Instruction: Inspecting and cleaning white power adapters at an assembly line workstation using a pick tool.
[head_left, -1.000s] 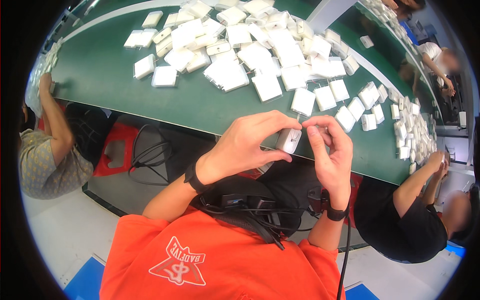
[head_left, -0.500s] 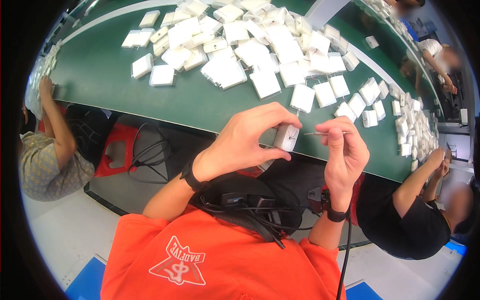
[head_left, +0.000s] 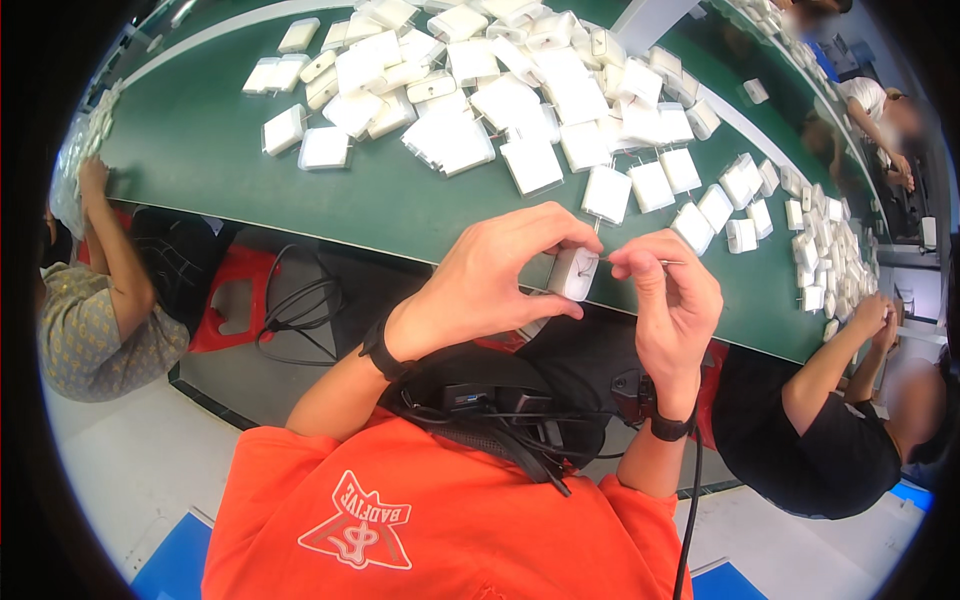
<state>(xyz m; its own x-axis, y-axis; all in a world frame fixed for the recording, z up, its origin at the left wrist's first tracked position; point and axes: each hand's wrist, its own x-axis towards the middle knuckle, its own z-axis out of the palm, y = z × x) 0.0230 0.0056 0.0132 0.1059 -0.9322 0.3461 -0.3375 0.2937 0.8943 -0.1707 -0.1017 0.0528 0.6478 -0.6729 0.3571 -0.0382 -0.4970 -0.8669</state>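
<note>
Workroom: a green table [head_left: 230, 175] runs across the scene under bright light; a heap of white blocks [head_left: 510, 100] covers its far middle, and a second cluster of white blocks [head_left: 825, 250] spreads at its right end.
Held block: one white block [head_left: 573, 274] sits in hand at the table's near edge; its end face, with a thin dark mark on it, shows between the hands.
Left hand: the left hand [head_left: 490, 265], at the table's near edge, pinches the block between thumb and fingers; the grip is narrow, and holding it by the sides appears to leave the end face uncovered toward the other hand.
Right hand: the right hand [head_left: 680, 290], also at the near edge, pinches a thin metal tool [head_left: 673, 262] in its fingertips, likely for fine control; whether the tip touches the block, I cannot tell.
Edges and room: the table's near edge passes just under the hands; a broad green band lies left of them, while loose blocks crowd the table beyond the right hand, leaving less room there.
Neighbours: one co-worker [head_left: 105, 330] sits at the table's left end; another co-worker [head_left: 815, 445] sits at its right.
</note>
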